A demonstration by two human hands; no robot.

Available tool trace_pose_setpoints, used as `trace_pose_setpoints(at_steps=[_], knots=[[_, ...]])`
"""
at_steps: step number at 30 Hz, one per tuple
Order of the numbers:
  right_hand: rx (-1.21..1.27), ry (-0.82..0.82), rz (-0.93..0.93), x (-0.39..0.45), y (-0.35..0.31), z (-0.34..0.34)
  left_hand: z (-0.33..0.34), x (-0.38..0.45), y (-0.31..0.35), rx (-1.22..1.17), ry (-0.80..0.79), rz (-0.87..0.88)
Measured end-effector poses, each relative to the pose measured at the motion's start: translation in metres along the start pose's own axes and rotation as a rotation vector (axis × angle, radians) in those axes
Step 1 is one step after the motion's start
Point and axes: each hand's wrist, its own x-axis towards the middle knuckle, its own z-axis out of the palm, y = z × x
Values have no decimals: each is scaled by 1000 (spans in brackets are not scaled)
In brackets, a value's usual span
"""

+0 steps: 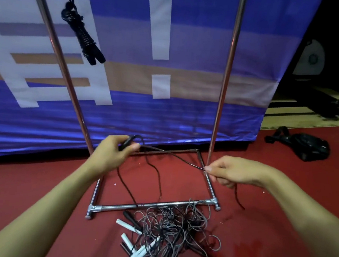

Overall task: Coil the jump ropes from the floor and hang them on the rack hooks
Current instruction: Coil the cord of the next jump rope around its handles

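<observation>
My left hand (113, 153) grips the black handles of a black jump rope (156, 169). My right hand (227, 171) pinches the same rope's cord, stretched between the two hands above the floor. Loops of it hang down to the red floor. A tangled pile of jump ropes (167, 229) with white and black handles lies on the floor in front of the rack's base. One coiled black rope (84, 35) hangs at the upper left of the metal rack (223, 86).
The rack's chrome base frame (153, 205) lies on the red floor between my arms. A blue and white banner (166, 111) stands right behind the rack. A black bag (305, 145) lies on the floor at the right.
</observation>
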Motion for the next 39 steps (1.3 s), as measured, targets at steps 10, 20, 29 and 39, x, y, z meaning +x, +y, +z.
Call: trace_pose_setpoints(at_steps=[10,20,29,39], knots=[[-137,76,-198,1,-41,18,24,-14,37,-169,-254,45],[-236,1,-231,-13,-49,12,27,-24,64,-377,-263,-22],[48,-1,-158,-4,-39,13,39,-17,62,-201,-303,162],[192,-25,-79,-6,-15,4,15,-11,20,-207,-142,-20]])
